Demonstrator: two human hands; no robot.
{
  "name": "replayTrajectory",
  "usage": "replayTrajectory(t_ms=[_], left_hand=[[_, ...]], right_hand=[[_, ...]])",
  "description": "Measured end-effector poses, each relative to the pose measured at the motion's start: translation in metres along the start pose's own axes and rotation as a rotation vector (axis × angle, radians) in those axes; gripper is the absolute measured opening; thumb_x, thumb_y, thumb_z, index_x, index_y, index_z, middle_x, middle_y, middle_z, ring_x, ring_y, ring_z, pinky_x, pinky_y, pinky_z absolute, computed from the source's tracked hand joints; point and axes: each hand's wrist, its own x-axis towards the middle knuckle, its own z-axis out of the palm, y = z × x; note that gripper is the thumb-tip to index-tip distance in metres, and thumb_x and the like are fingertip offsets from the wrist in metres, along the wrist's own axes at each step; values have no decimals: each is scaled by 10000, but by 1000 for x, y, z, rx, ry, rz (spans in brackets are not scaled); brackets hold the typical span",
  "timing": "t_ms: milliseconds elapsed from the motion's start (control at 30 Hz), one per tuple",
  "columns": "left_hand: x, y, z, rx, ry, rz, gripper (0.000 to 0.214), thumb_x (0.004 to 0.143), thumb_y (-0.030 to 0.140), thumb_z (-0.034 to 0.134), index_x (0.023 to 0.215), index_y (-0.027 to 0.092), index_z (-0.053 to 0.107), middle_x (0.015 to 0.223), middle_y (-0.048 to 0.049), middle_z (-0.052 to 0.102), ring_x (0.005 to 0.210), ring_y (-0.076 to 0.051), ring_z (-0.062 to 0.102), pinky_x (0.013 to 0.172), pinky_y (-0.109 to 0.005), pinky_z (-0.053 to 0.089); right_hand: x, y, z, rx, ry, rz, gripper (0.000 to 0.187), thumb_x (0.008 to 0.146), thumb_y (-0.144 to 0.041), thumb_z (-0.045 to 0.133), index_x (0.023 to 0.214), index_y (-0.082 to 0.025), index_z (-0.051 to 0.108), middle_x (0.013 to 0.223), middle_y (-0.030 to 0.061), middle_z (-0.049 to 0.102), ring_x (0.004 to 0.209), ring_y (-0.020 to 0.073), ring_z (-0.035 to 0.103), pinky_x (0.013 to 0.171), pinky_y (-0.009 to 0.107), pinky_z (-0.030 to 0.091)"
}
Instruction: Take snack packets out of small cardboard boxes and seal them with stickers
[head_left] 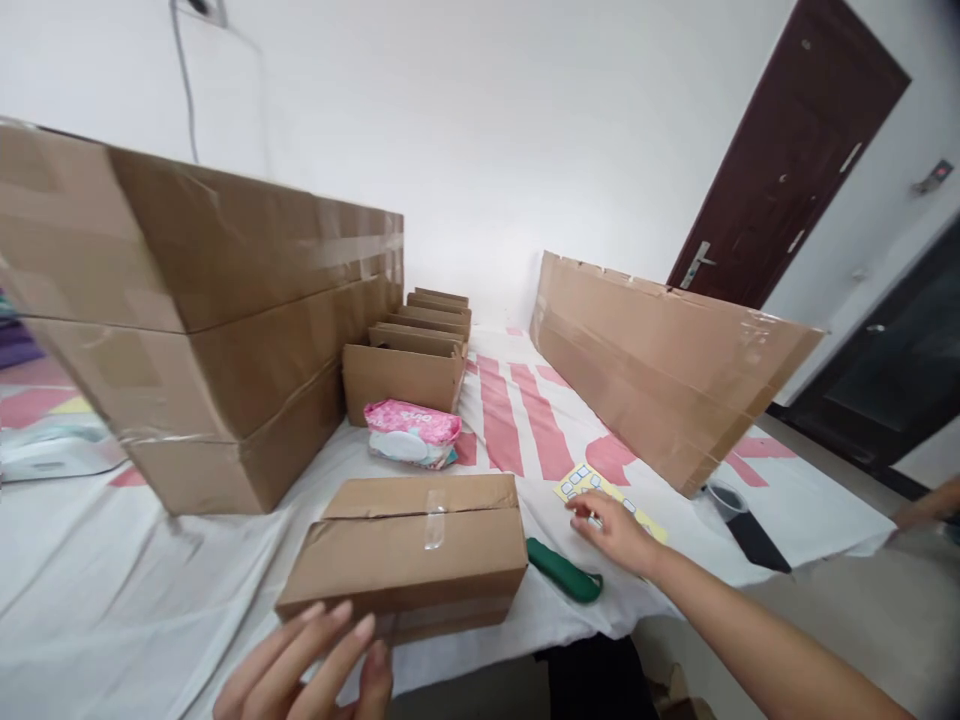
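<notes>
A closed cardboard box [409, 545], taped on top, lies near the front edge of the white-covered table [112, 590]. My left hand [315, 665] rests against its near side with fingers stretched out, holding nothing. My right hand [615, 530] reaches to the right of the box and presses its fingertips onto a yellow sheet of white stickers [607, 492]. A green utility knife [564, 571] lies between the box and my right hand.
A pink wet-wipes pack [411, 433] lies behind the box. A row of open cartons [409, 365] runs toward the wall. Tall cardboard walls stand left [210, 320] and right [660, 360]. Another person's hand [926, 505] shows at the right edge.
</notes>
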Motion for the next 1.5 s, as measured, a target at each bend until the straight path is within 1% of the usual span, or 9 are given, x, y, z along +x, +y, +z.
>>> replayTrajectory(t_ms=[100,233,333,467,567,667,967,1267,1500], left_hand=[[4,-12,-2,94,-129,-47,417,779,116,643,1185,183,579,1176,-155,612,1315,-363,407,1043,-544,338],[5,-18,2,154,-268,-11,367,830,199,572,1196,183,600,1168,-137,646,1328,-340,386,1121,-561,196],[5,-16,3,181,-283,-26,340,811,192,590,1148,190,637,1145,-122,661,1226,-322,470,1107,-533,224],[4,-14,2,174,-282,-70,353,806,191,591,1156,214,637,1161,-99,662,1183,-302,501,1066,-486,294],[4,-14,1,168,-279,-93,366,805,198,593,1167,234,633,1179,-83,660,1182,-291,505,1029,-450,340],[4,-13,2,150,-272,-102,367,802,199,600,1165,234,639,1173,-82,666,1174,-292,513,1015,-447,351],[3,-3,7,31,-189,-251,330,844,208,566,1160,252,650,1178,-73,675,1189,-281,507,1043,-466,316],[10,-1,6,32,-152,-237,278,855,189,549,1103,225,671,1141,-90,687,1162,-286,519,1022,-457,328],[9,-4,6,61,-191,-186,287,848,163,556,1118,191,647,1140,-116,664,1155,-314,498,994,-476,333]], right_hand=[[-18,-33,14,-69,-217,-94,517,742,-370,676,1230,-232,582,1072,89,629,983,262,592,876,382,464],[-24,-42,29,-165,-319,-29,557,762,-241,589,1313,-238,506,1148,111,611,1066,285,576,931,412,437],[-11,-33,28,-133,-286,48,487,769,-182,501,1254,-213,542,1159,111,640,1077,274,599,932,404,450],[21,-39,1,-61,-28,79,403,861,-248,377,1226,-195,542,1113,106,676,990,267,642,849,418,505],[43,-75,-25,2,100,-93,415,928,-327,342,1289,-204,504,1061,95,691,929,246,658,793,388,536],[59,-125,-37,8,25,-354,385,943,-325,398,1297,-238,520,1154,86,674,1019,230,643,858,357,526],[96,-217,-9,-59,-178,-709,372,916,-231,461,1274,-237,562,1157,39,699,1003,189,669,865,315,525],[83,-203,-49,-328,-235,-715,366,900,-226,491,1242,-292,605,810,22,688,689,177,632,597,252,455],[52,-177,-85,-613,-334,-569,337,930,-204,460,1222,-305,595,804,28,629,691,171,601,577,254,412]])
